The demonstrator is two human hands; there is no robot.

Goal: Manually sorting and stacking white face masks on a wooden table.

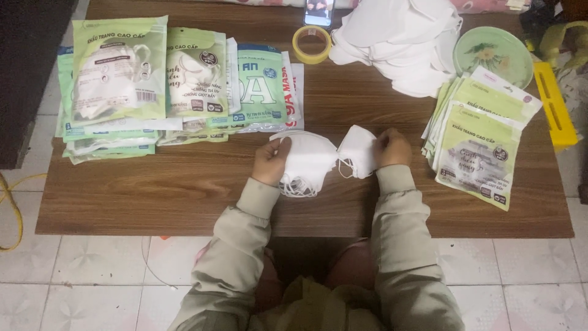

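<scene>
White folded face masks (324, 156), elastic loops dangling, in both hands.

Both arms reach forward over the near edge of the surface, sleeves in pale khaki, elbows tucked close to the body. The left hand (270, 160) is curled, thumb up, fingers pinched shut in a grip. The right hand (392, 148) sits just beside it to the right, knuckles up, fingers likewise pinched closed. Wrists are bare below the cuffs.
</scene>
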